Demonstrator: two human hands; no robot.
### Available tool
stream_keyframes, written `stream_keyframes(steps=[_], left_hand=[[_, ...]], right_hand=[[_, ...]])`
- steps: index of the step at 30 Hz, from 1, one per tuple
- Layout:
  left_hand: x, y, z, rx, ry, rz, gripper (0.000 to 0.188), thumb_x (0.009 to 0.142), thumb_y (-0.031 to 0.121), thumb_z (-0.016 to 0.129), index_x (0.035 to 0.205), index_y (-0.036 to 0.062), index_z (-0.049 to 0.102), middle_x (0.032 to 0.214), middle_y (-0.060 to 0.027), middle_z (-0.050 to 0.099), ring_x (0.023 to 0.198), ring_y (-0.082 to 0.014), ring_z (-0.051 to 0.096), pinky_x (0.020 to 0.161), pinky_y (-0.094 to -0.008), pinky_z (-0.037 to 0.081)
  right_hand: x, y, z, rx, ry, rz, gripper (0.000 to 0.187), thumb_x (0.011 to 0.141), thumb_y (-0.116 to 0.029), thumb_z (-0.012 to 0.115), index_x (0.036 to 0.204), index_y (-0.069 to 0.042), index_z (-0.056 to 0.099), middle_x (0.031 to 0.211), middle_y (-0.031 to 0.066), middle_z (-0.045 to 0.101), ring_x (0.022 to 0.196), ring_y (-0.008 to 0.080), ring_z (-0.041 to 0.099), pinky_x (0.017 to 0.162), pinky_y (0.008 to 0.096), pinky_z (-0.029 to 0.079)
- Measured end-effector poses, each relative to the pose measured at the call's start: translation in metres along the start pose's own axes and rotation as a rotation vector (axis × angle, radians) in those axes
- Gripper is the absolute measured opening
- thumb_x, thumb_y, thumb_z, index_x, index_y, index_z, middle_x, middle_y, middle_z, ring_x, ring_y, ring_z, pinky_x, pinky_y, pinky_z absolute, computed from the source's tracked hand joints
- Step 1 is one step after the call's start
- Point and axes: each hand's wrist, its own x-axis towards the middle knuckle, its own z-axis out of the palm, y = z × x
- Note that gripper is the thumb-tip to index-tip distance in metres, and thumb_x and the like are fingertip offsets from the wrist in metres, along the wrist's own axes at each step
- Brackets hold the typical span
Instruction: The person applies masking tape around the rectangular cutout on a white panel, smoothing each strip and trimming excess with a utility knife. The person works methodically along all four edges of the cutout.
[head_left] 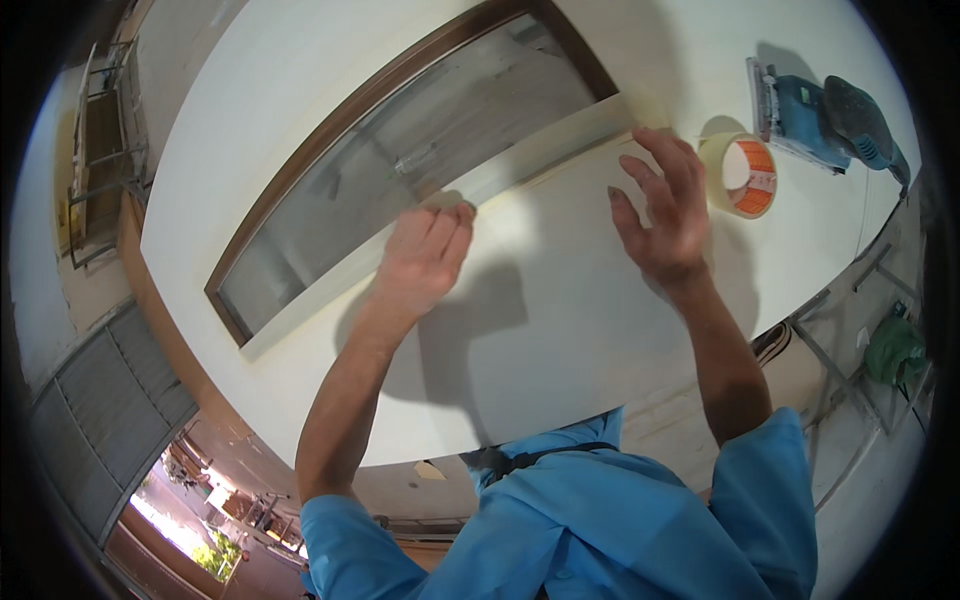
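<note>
A large white panel [590,300] lies in front of me, with a glass pane [470,110] set in a brown wooden frame [350,120]. Along the frame's near side runs a pale strip of masking tape [540,155]. My left hand [425,255] rests at the middle of this strip, its fingers curled closed; whatever they hold, if anything, is hidden. Above the panel near the strip's right end, my right hand [665,210] is open, fingers spread and bent. Just right of it stands a roll of masking tape [713,170] with an orange-and-white core.
A blue power sander [810,120] with a dark rear part lies at the panel's far right, its cord trailing over the edge. Metal stand legs [845,375] and a green bag [895,350] are below on the right. Grey metal panelling [110,410] stands at the left.
</note>
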Motion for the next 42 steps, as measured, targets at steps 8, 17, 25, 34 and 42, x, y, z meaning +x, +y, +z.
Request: stream_keyframes(steps=[8, 17, 25, 34, 42], left_hand=[[0.084, 0.023, 0.038, -0.003, 0.112, 0.033, 0.019, 0.081, -0.001, 0.082, 0.097, -0.0003, 0.073, 0.087, -0.0063, 0.064, 0.082, -0.0203, 0.064, 0.067, -0.0336, 0.051], [0.125, 0.039, 0.050, -0.050, 0.088, 0.035, 0.023, 0.079, 0.000, 0.083, 0.100, -0.0012, 0.074, 0.089, -0.0065, 0.066, 0.083, -0.0217, 0.064, 0.071, -0.0347, 0.053], [0.123, 0.029, 0.039, -0.065, 0.027, 0.035, 0.029, 0.076, 0.003, 0.078, 0.105, -0.0017, 0.075, 0.092, -0.0081, 0.065, 0.084, -0.0229, 0.062, 0.073, -0.0337, 0.052], [0.105, 0.028, 0.027, -0.084, 0.037, -0.063, 0.027, 0.076, 0.000, 0.087, 0.101, 0.0020, 0.077, 0.093, -0.0061, 0.070, 0.084, -0.0244, 0.064, 0.073, -0.0337, 0.054], [0.142, 0.045, 0.053, -0.142, 0.110, -0.078, 0.028, 0.077, 0.001, 0.087, 0.103, 0.0023, 0.077, 0.094, -0.0055, 0.070, 0.085, -0.0243, 0.064, 0.073, -0.0343, 0.055]], right_hand=[[-0.005, 0.016, 0.006, 0.151, 0.284, 0.113, 0.037, 0.092, -0.021, 0.078, 0.118, 0.003, 0.067, 0.136, 0.0293, 0.059, 0.115, 0.0415, 0.064, 0.091, 0.0468, 0.058], [-0.011, 0.016, 0.013, 0.367, 0.419, 0.230, 0.045, 0.092, -0.027, 0.079, 0.120, 0.005, 0.065, 0.136, 0.0322, 0.056, 0.118, 0.0411, 0.063, 0.086, 0.0456, 0.063], [-0.012, 0.016, 0.009, 0.381, 0.375, 0.245, 0.042, 0.090, -0.028, 0.080, 0.114, 0.005, 0.068, 0.133, 0.0298, 0.058, 0.115, 0.0390, 0.065, 0.087, 0.0447, 0.062], [-0.010, 0.016, 0.009, 0.372, 0.368, 0.258, 0.037, 0.091, -0.027, 0.079, 0.110, 0.003, 0.069, 0.128, 0.0278, 0.061, 0.109, 0.0375, 0.067, 0.086, 0.0441, 0.061], [-0.011, 0.016, 0.006, 0.343, 0.334, 0.255, 0.036, 0.094, -0.025, 0.076, 0.112, 0.004, 0.068, 0.133, 0.0274, 0.058, 0.112, 0.0357, 0.067, 0.088, 0.0427, 0.062]])
